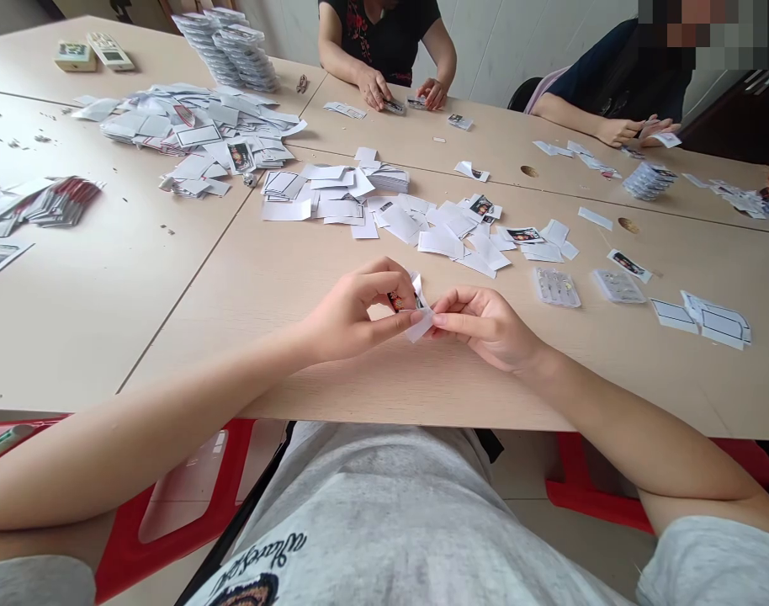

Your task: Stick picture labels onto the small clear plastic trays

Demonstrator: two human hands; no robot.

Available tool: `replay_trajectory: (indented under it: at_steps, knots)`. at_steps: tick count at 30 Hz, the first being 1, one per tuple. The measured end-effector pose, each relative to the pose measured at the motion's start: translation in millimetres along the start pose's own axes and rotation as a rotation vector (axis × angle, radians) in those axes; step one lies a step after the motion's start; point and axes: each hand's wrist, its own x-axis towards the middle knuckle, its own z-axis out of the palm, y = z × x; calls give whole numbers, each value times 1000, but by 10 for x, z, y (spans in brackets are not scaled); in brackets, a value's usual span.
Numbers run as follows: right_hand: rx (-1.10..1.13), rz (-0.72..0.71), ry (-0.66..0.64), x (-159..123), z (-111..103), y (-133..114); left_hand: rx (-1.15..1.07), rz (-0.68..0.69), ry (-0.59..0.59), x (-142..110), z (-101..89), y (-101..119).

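Just above the table's front edge, my left hand (365, 311) pinches a small printed sticker (421, 323) whose white backing curls up. My right hand (485, 326) grips the same piece at its right end between thumb and fingers. Part of a dark picture with red shows under the left fingers; the rest is hidden. Beyond my hands spreads a heap of white paper slips (444, 240), some with dark printed pictures. To the right lie two flat clear plastic boxes, the nearer-left box (556, 288) and the other box (619, 286), with small items inside.
A big pile of white cards (188, 126) and a tall stack of clear packs (230, 50) stand back left. Framed slips (716, 320) lie at right. One co-worker's hands (375, 87) handle small boxes across the table; another person (617, 93) holds paper. Red stools (170, 505) flank me.
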Motion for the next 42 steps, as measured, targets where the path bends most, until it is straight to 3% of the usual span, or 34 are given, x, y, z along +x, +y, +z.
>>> replay_trajectory:
  at_steps: [4,30,42]
  knots:
    - [19,-1,11,-2,4,-4,-87,-70,-5,8,-11,-5]
    - [50,19,32,-12,15,-45,-444,-181,44,32,-8,2]
    - [35,28,46,-10,14,-59,-496,-201,96,44,-15,30]
